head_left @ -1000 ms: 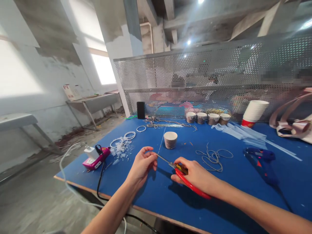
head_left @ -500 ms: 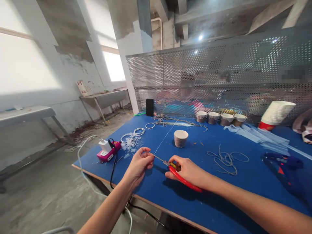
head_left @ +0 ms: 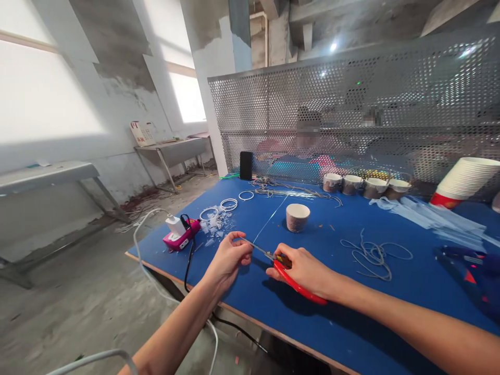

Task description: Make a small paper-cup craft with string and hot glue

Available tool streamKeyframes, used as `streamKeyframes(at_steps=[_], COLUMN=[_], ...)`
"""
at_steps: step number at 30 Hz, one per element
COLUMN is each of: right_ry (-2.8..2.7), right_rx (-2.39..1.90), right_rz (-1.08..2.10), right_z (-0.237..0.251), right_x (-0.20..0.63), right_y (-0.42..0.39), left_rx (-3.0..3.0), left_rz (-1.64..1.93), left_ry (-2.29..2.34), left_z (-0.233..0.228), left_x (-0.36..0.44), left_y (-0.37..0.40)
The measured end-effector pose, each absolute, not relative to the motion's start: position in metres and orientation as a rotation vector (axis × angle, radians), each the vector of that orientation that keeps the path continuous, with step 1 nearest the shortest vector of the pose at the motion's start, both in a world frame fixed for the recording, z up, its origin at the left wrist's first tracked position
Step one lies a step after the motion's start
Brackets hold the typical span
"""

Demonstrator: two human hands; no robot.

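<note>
Wire (head_left: 269,217) ran between pinching left hand (head_left: 229,259) and red-handled pliers (head_left: 291,274) gripped by right hand (head_left: 304,269), near table's front edge (head_left: 219,304); bare blue surface lay rightward.

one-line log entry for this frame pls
left hand: pinches thin wire | right hand: grips red-handled pliers, tip at wire | paper cup beyond

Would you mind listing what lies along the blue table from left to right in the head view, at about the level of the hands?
Pink power strip → left hand → red-handled scissors in the right hand → loose grey cord → blue glue gun.
</note>
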State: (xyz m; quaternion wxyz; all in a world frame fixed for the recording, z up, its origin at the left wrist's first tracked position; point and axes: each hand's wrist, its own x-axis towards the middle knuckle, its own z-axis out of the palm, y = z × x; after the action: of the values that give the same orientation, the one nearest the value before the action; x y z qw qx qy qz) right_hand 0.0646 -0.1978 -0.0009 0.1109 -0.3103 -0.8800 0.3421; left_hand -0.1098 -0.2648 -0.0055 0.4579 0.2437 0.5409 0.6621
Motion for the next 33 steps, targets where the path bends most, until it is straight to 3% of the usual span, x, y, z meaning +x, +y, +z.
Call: streamKeyframes(at_steps=[23, 33], right_ry=[-2.634, -2.595], right_rx=[-1.067, -1.077], right_rz=[1.020, 1.041], right_z=[0.020, 0.008], right_x=[0.077, 0.075], right_y=[-0.208, -0.206], left_rx=[0.671, 0.673], left_rz=[1.460, 1.371], left_ry=[1.261, 1.277], left_z=[-0.004, -0.009], left_x=[-0.104, -0.109], left_y=[-0.257, -0.252])
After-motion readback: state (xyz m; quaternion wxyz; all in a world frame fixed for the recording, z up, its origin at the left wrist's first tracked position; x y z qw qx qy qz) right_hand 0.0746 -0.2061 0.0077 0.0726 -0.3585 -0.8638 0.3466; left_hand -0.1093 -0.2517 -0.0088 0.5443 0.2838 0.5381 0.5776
